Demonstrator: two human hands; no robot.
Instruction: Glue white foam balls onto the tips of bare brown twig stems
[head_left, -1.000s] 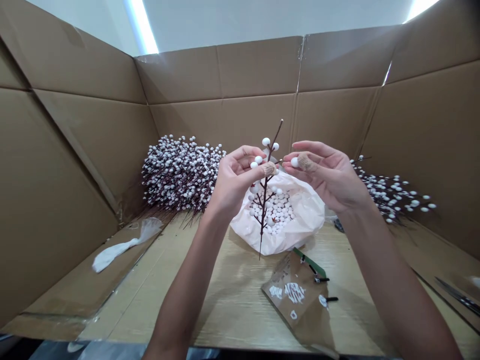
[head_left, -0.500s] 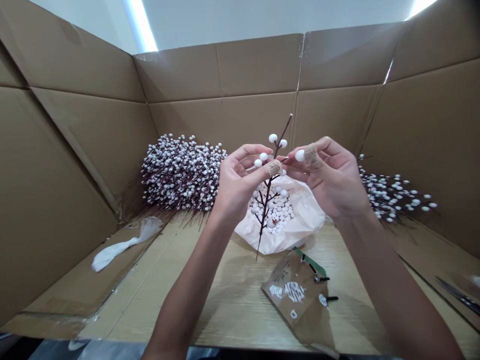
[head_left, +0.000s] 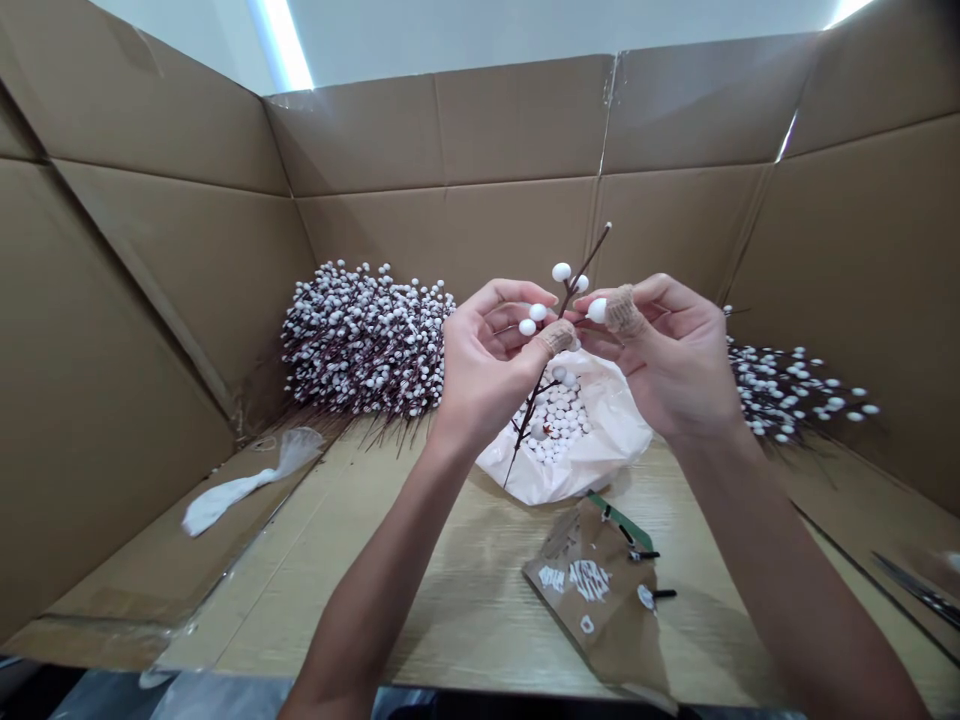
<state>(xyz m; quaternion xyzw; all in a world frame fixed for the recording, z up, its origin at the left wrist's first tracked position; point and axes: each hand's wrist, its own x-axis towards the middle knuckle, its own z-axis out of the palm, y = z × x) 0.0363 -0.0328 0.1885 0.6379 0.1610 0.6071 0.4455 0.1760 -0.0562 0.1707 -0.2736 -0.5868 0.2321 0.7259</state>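
My left hand (head_left: 487, 365) pinches a thin dark-brown twig (head_left: 537, 395) that leans to the upper right and carries a few white foam beads near its top. My right hand (head_left: 671, 355), with tape round the thumb, pinches one white bead (head_left: 597, 310) against a side shoot of the twig. Both hands hover above an open white plastic bag (head_left: 600, 450) full of loose white beads.
A dense pile of finished beaded twigs (head_left: 364, 340) lies at the back left, a smaller spread (head_left: 787, 390) at the right. A crumpled white bag (head_left: 240, 485), a brown paper packet (head_left: 592, 590) and black clips lie on the wooden table. Cardboard walls (head_left: 135, 300) surround everything.
The twig has tilted further to the right and risen a little. My right hand has brought the bead closer to the twig's side shoot.
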